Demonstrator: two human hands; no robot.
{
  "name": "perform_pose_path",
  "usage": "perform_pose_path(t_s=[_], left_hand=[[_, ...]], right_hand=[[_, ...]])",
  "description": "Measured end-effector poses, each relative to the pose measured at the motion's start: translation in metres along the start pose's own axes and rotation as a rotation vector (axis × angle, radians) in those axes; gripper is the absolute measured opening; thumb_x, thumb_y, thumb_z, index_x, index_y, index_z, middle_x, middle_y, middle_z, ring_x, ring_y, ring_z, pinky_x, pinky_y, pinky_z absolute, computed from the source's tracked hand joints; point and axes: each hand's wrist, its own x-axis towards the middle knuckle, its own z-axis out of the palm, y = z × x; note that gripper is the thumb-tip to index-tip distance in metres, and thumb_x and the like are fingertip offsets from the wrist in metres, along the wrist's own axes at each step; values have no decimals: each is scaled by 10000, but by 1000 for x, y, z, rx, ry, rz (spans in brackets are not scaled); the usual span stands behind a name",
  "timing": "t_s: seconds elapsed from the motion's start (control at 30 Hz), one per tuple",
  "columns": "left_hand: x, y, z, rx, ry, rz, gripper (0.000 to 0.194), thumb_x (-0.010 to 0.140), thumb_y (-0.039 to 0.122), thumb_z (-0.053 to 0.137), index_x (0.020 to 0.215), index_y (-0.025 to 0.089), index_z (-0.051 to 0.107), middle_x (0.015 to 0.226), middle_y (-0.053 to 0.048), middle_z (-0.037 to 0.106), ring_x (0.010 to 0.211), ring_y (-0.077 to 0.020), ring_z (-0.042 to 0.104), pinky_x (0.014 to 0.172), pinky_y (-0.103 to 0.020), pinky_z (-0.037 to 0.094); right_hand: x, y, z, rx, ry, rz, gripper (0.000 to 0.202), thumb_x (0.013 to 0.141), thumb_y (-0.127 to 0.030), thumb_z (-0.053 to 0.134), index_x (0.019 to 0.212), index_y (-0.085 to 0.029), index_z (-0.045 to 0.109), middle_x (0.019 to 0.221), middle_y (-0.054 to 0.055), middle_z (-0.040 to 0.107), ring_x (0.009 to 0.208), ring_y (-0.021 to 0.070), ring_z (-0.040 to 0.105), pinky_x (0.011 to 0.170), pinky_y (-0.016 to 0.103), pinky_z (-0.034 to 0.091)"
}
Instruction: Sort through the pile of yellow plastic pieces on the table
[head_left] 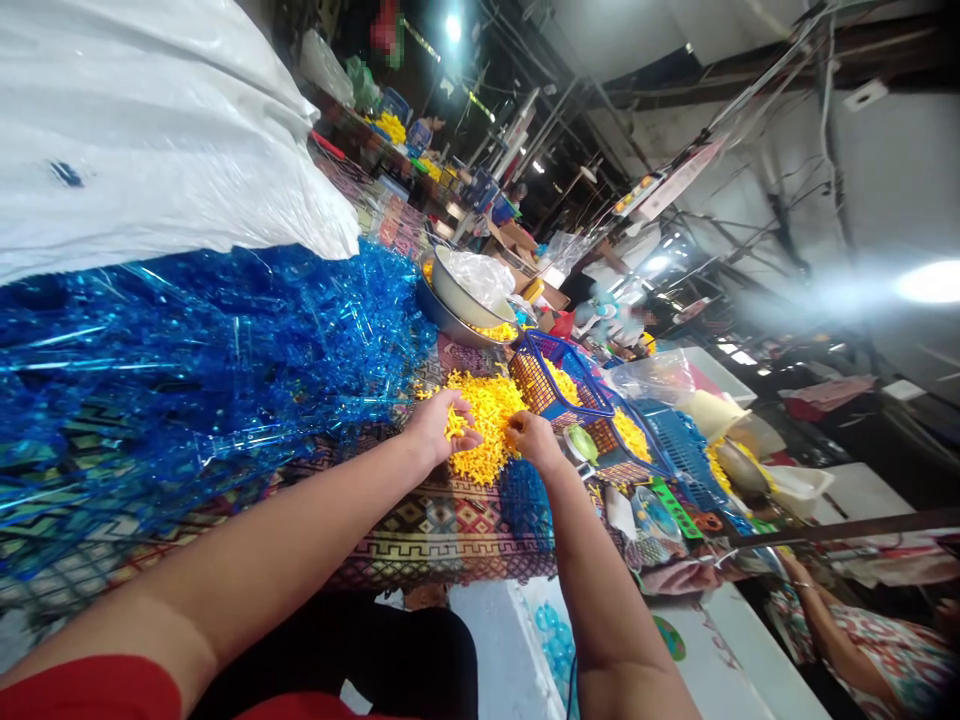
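A heap of small yellow pieces (487,415) lies on the patterned cloth (405,535) in front of me. At the heap's left edge my left hand (442,428) is palm up with fingers apart and curved, and a few yellow pieces rest in it. My right hand (531,437) is at the right edge of the heap, its fingers pressed together; whatever they pinch is too small to tell. Just beyond it stands a blue basket (555,375) with yellow pieces inside. Blue shiny plastic (300,350) spreads over the left side of the cloth.
A large white sack (165,130) bulges at the upper left. Bowls (457,290) with yellow pieces stand behind the heap. Farther right are a second basket (622,450), a green strip (675,508) and a blue tray (682,450). Another person's arm (832,620) shows at the lower right.
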Motion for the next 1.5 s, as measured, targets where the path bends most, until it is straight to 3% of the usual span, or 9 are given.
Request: perform_pose_path(t_s=[0.2,0.3,0.4,0.7,0.9,1.1,1.23,1.4,1.5], left_hand=[[3,-3,-1,-1,3,0,155,773,297,468,723,152,493,595,-40,499,430,-155,546,314,-228,403],[7,-7,-2,-18,-10,-8,155,779,304,467,744,155,491,605,-42,509,448,-162,557,350,-265,453],[9,-9,-4,-53,-36,-36,162,805,308,430,770,157,477,619,-47,524,477,-170,572,417,-330,505],[10,-4,-5,-85,-12,-56,210,825,332,385,777,150,476,585,-38,513,464,-168,573,327,-235,434],[14,-4,-6,-79,-18,-54,217,819,351,400,788,149,475,595,-34,512,447,-173,572,326,-244,430],[11,-7,-4,-67,-17,-64,201,819,337,400,827,151,475,601,-39,509,461,-184,575,346,-278,456],[9,-9,-5,-84,-23,-55,203,827,335,389,874,156,471,621,-45,532,482,-192,588,405,-323,492],[9,-6,-5,-104,-18,-34,226,838,336,375,916,146,469,614,-44,545,459,-185,582,354,-267,448],[9,-2,-4,-105,15,-15,229,834,338,386,903,138,475,576,-33,529,425,-175,565,326,-239,414]], right_hand=[[-6,2,-12,359,45,156,124,643,-232,546,732,-165,599,602,-1,605,487,116,543,466,217,403],[-13,-17,-24,733,-4,246,220,612,-315,610,762,-159,571,514,-43,536,365,86,467,350,197,334],[-13,-41,-34,926,-84,169,298,624,-383,635,820,-164,584,506,-43,542,360,83,470,329,186,307],[14,-24,-4,274,66,34,126,600,-191,594,714,-187,647,666,20,647,647,156,600,623,259,468],[11,-4,6,527,64,171,214,620,-258,543,771,-149,648,702,22,647,454,113,547,454,242,457],[-2,-22,-21,744,171,214,261,597,-317,617,780,-132,643,626,2,621,402,88,504,392,216,406],[-6,-48,-36,756,-13,7,330,683,-381,600,911,-148,652,715,40,658,514,123,576,439,221,429],[30,-47,-24,245,9,-94,336,713,-323,618,1014,-176,648,975,92,657,845,199,616,764,308,468],[49,-42,-16,44,-148,-220,320,707,-256,631,1022,-206,655,1062,81,635,979,216,578,851,290,424]])
